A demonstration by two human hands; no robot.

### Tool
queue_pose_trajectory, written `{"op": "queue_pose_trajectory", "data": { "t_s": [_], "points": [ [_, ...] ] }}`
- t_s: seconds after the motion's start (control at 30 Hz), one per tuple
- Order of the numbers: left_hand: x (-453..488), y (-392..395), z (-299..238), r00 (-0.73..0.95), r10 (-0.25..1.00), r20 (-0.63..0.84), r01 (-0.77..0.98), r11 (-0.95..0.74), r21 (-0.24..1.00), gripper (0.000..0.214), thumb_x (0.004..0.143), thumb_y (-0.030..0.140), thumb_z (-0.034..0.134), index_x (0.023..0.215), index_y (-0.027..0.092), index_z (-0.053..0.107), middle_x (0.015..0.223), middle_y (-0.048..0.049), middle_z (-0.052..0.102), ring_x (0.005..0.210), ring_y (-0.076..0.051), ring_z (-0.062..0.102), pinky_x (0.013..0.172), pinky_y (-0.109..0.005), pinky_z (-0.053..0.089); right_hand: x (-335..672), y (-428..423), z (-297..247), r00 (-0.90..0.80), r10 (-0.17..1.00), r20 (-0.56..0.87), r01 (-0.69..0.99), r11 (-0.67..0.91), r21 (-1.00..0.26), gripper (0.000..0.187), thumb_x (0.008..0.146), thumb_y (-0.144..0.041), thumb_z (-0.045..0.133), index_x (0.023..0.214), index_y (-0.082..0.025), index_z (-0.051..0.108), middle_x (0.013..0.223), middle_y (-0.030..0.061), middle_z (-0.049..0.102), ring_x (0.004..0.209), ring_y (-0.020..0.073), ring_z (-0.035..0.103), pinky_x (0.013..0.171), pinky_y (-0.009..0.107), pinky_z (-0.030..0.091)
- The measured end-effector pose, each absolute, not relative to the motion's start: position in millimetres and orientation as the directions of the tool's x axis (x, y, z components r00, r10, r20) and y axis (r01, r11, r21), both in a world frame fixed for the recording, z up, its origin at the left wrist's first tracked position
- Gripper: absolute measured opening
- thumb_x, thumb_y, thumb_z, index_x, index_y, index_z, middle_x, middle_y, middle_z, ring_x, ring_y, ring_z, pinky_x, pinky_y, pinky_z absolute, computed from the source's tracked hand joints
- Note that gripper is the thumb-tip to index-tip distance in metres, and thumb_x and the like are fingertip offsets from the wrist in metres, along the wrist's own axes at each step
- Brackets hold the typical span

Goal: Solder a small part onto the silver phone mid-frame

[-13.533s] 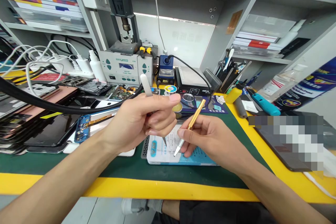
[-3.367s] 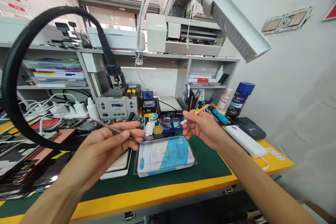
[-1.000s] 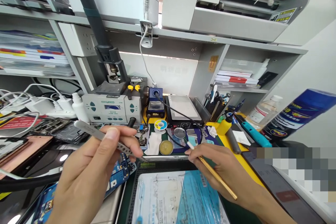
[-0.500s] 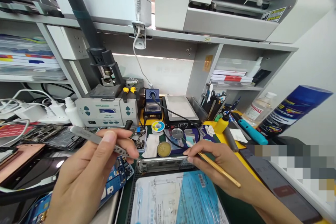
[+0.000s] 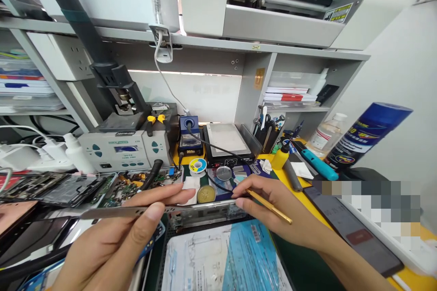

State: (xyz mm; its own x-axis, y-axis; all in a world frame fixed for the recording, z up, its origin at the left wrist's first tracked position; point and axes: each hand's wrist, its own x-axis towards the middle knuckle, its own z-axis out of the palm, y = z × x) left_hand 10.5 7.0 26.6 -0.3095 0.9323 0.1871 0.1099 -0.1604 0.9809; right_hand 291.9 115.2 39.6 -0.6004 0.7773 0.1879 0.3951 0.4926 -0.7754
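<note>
My left hand (image 5: 112,245) is closed on grey metal tweezers (image 5: 112,212), held nearly level between the thumb and fingers. Their tips reach the near left part of a slim metal phone frame (image 5: 208,213), which stands on its edge. At the frame's right end, my right hand (image 5: 273,202) pinches its upper corner with thumb and fingertips. The same hand keeps a thin gold-coloured handle (image 5: 273,208) tucked across it; the tool's kind is not clear. Directly in front of the frame lies a white and blue printed pad (image 5: 218,259).
Behind the frame are a round tin of yellowish paste (image 5: 206,194), a solder spool (image 5: 197,167) and a hot plate (image 5: 228,141). A soldering station (image 5: 126,150) stands at back left. On the right are a blue spray can (image 5: 368,136) and a dark phone (image 5: 351,227).
My left hand has turned, bringing the tweezers from a slant to almost level, with the fingers stretched further right. My right hand stays at the frame's corner. The view has shifted slightly right.
</note>
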Motion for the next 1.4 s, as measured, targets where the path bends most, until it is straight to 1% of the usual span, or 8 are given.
{"op": "queue_pose_trajectory", "data": {
  "t_s": [0.13,0.3,0.43,0.53,0.67,0.77,1.03,1.4],
  "points": [
    [15.9,6.5,32.3,-0.146,0.859,0.49,0.564,-0.335,0.754,0.03,0.104,0.035,0.056,0.129,0.043,0.07,0.124,0.0103,0.079,0.103,-0.015,0.079,0.099,-0.024,0.062,292.9,116.7,37.0,-0.597,0.779,0.191,0.386,0.487,-0.784,0.008,0.099,-0.024,0.065,0.105,-0.025,0.07,0.093,-0.0001,0.072,0.078,0.0171,0.062,0.069,0.029,0.044],
    [33.5,9.4,38.2,-0.236,0.744,0.625,0.595,-0.398,0.698,0.028,0.107,0.025,0.049,0.12,0.036,0.071,0.113,0.0108,0.08,0.117,-0.011,0.07,0.112,-0.022,0.047,291.4,121.7,27.5,-0.598,0.767,0.232,0.312,0.49,-0.814,0.01,0.099,-0.023,0.065,0.105,-0.025,0.072,0.094,0.001,0.073,0.082,0.0189,0.064,0.071,0.03,0.045],
    [24.4,10.9,36.2,-0.218,0.64,0.736,0.594,-0.512,0.621,0.025,0.105,0.019,0.052,0.114,0.03,0.072,0.094,0.0048,0.071,0.095,-0.014,0.069,0.096,-0.027,0.054,283.6,123.7,16.9,-0.532,0.8,0.276,0.245,0.457,-0.855,0.009,0.099,-0.025,0.064,0.097,-0.023,0.073,0.089,0.0011,0.071,0.077,0.0181,0.062,0.068,0.03,0.045],
    [13.8,9.6,38.6,-0.234,0.635,0.736,0.736,-0.379,0.561,0.022,0.105,0.021,0.053,0.115,0.029,0.07,0.106,0.0021,0.07,0.098,-0.014,0.067,0.089,-0.024,0.051,279.1,122.7,16.6,-0.464,0.834,0.299,0.198,0.426,-0.883,0.008,0.097,-0.027,0.067,0.095,-0.023,0.074,0.087,0.0012,0.071,0.076,0.0177,0.062,0.068,0.03,0.045],
    [15.6,9.5,48.3,0.058,0.647,0.761,0.819,-0.466,0.334,0.014,0.1,0.021,0.059,0.11,0.023,0.068,0.079,0.0028,0.057,0.067,-0.013,0.055,0.062,-0.024,0.045,282.5,120.2,30.9,-0.364,0.884,0.294,0.141,0.364,-0.921,0.013,0.094,-0.034,0.072,0.094,-0.021,0.073,0.089,0.0031,0.073,0.081,0.0191,0.063,0.072,0.03,0.048],
    [22.1,10.3,55.0,0.13,0.61,0.782,0.814,-0.515,0.267,0.012,0.098,0.016,0.06,0.105,0.021,0.068,0.077,0.0021,0.057,0.067,-0.013,0.053,0.064,-0.024,0.044,287.7,118.0,42.5,-0.38,0.899,0.218,0.112,0.279,-0.954,0.017,0.089,-0.036,0.076,0.093,-0.02,0.071,0.089,0.0025,0.073,0.082,0.0177,0.063,0.073,0.029,0.049],
    [25.4,13.9,59.1,-0.217,0.846,0.487,0.439,-0.361,0.823,0.038,0.107,0.048,0.045,0.108,0.024,0.074,0.079,-0.0001,0.061,0.08,-0.019,0.06,0.075,-0.03,0.051,287.0,112.5,38.1,-0.628,0.775,-0.073,0.254,0.115,-0.961,0.013,0.083,-0.025,0.077,0.091,-0.017,0.071,0.076,0.0009,0.069,0.064,0.0129,0.057,0.058,0.024,0.042],
    [23.7,4.2,31.2,-0.038,0.895,0.445,0.418,-0.391,0.82,0.037,0.112,0.042,0.037,0.122,0.034,0.071,0.091,0.0007,0.067,0.084,-0.016,0.06,0.069,-0.025,0.049,293.7,106.5,38.7,-0.749,0.659,0.06,0.372,0.494,-0.786,0.008,0.094,-0.018,0.065,0.094,-0.024,0.071,0.085,-0.0009,0.071,0.072,0.0163,0.059,0.065,0.029,0.04]
  ]
}}
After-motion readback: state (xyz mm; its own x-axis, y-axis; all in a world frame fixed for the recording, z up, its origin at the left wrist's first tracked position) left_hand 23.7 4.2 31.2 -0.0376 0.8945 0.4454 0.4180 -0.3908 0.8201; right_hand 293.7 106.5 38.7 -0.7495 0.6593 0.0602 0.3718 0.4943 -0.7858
